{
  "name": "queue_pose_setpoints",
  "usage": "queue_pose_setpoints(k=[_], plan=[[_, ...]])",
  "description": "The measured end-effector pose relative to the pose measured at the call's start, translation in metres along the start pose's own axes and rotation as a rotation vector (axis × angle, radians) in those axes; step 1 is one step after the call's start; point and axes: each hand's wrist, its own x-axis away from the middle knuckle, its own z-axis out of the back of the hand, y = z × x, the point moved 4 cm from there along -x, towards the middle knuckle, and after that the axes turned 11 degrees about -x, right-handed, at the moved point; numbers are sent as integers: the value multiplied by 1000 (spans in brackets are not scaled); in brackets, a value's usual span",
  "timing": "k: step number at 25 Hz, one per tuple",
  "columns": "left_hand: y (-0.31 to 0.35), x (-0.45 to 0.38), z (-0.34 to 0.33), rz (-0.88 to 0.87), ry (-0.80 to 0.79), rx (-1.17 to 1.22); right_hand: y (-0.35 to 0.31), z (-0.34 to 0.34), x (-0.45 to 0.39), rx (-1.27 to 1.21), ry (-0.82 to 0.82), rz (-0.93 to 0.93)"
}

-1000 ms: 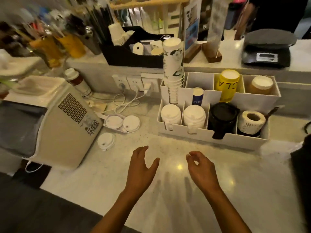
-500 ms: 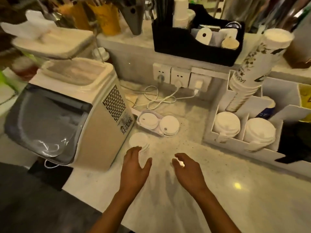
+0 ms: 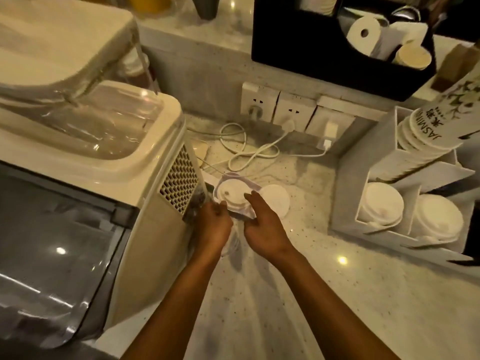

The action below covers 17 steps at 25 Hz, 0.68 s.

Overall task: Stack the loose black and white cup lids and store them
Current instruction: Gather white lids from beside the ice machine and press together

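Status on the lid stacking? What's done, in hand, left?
Done: nothing visibly new stored; the organizer already holds white lid stacks. In hand: left hand and right hand are reaching a white lid beside the ice machine. Left: that lid, the second lid, then storing.

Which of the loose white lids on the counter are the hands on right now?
The left white lid, beside the machine; both hands meet at its near edge. The right white lid lies untouched.

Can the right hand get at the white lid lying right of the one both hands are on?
Probably yes. The right hand lies beside that white lid, fingers already overlapping its near edge. The counter around it is bare; the organizer stands well to the right.
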Motion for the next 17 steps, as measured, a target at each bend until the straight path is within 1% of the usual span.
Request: queue_pose_setpoints(k=[2, 8, 11, 13, 15, 17], plan=[[1, -8, -4, 68, -4, -21, 0, -4, -12, 32, -20, -4], [2, -11, -7, -19, 8, -84, 5, -16, -16, 78, -71, -2], [2, -9, -6, -100, 40, -96, 1, -17, -10, 24, -69, 6], [0, -1, -3, -136, 49, -38, -5, -9, -4, -18, -23, 31], [-6, 10, 3, -223, 40, 23, -10, 5, 6, -44, 57, 63], [-16, 24, 11, -293, 24, 17, -11, 19, 18, -62, 101, 98]])
